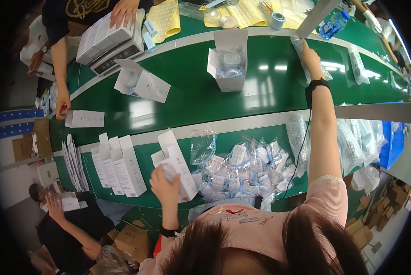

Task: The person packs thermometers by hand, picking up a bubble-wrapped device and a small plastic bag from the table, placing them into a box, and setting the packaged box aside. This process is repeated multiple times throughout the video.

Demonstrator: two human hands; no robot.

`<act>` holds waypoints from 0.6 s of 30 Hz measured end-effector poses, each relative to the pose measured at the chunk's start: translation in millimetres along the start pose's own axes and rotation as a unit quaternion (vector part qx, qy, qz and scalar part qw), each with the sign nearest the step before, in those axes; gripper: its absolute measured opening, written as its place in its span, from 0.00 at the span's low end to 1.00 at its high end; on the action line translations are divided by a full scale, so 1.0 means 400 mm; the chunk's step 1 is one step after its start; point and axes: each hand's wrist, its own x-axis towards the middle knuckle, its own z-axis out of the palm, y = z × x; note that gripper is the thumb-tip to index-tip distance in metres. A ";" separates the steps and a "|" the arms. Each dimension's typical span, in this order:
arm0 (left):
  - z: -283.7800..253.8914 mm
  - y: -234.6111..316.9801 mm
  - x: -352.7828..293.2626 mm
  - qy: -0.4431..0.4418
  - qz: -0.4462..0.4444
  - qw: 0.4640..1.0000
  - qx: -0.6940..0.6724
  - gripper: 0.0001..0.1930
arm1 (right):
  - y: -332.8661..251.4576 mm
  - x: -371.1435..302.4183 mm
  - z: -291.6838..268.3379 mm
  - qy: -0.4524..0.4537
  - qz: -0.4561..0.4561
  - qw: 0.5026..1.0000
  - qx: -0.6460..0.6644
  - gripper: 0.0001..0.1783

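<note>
My left hand point(164, 187) is closed around a small clear-wrapped item point(169, 171), held against the front of a tall white carton point(183, 176) whose top flaps stand up. What lies inside the wrapping is hard to make out. My right arm stretches far across the green belt, and my right hand point(310, 57) grips a long bubble-wrap bag point(298, 47) lying there, its fingers partly hidden. Between my arms lies a heap of small clear zip bags point(246, 172) holding white and blue items. An unfilled clear zip bag point(202, 145) rests at the heap's far left.
More white cartons point(130, 169) and a stack of flat ones point(75, 165) are at left. On the belt stand open filled boxes point(230, 68). A co-worker's hand point(62, 104) touches a carton point(85, 118). Bubble-wrap bags point(352, 142) and a blue bin point(392, 144) are at right.
</note>
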 end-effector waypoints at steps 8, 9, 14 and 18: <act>0.089 -0.132 0.164 0.004 0.042 0.877 -0.479 0.36 | -0.092 -0.185 -0.071 -0.007 -0.171 0.946 0.276 0.47; 0.092 -0.128 0.157 -0.077 0.013 0.771 -0.632 0.35 | -0.089 -0.226 -0.069 0.020 -0.238 0.887 0.394 0.47; -0.095 0.008 0.025 -0.065 0.128 0.697 -0.702 0.37 | -0.251 -0.603 -0.193 -0.037 -0.230 0.661 0.713 0.42; -0.130 0.077 -0.016 -0.087 0.266 0.749 -0.600 0.40 | -0.437 -0.824 -0.228 0.019 -0.211 0.448 0.869 0.35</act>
